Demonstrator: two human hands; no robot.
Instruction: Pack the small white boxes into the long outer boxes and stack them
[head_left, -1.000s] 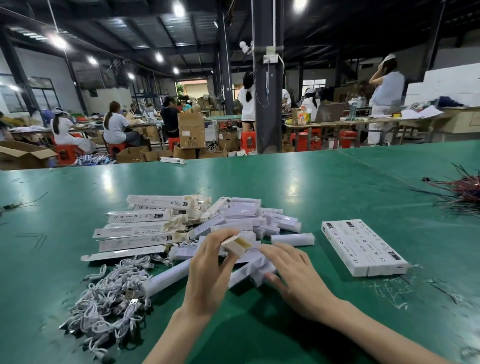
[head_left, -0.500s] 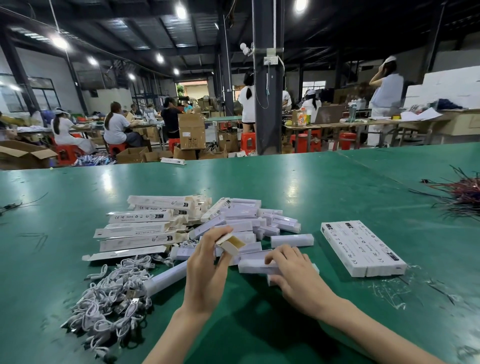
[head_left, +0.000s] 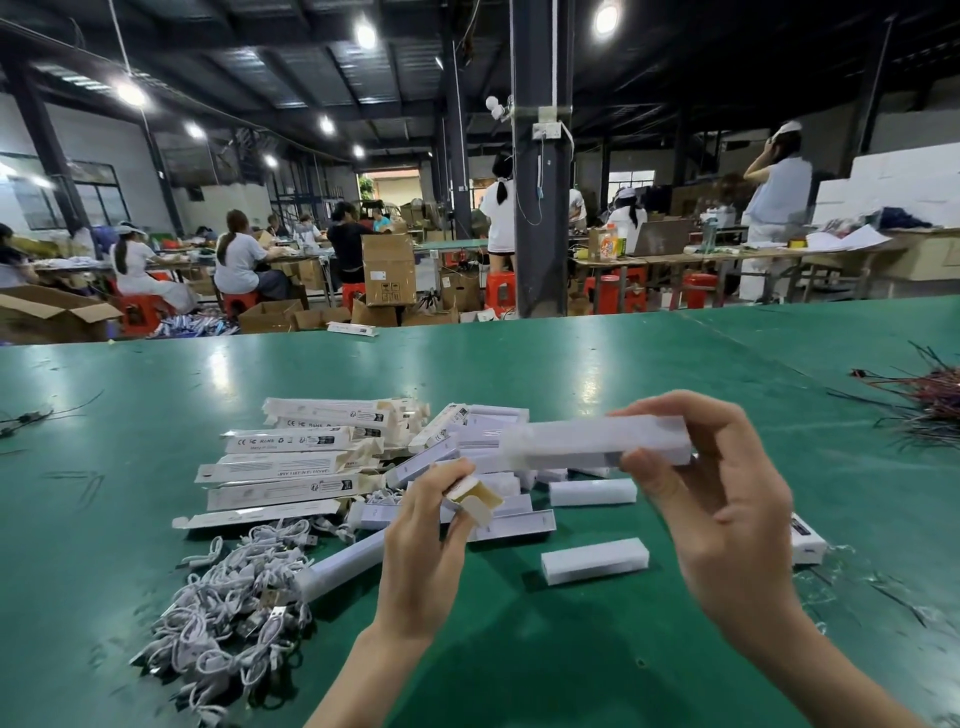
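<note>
The small white box (head_left: 592, 441) (blurred) hangs right of centre above the table (head_left: 519, 374), pinched by fingers (head_left: 675, 408) of the right hand (head_left: 727, 514). Its end is turned toward the long outer box (head_left: 348, 561), which the left hand (head_left: 423, 551) grips with the flap open at centre, presumably ready for sliding in.

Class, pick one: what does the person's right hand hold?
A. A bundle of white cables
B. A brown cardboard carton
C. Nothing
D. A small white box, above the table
D: the right hand grips a small white box, held clear of the green table.
</note>
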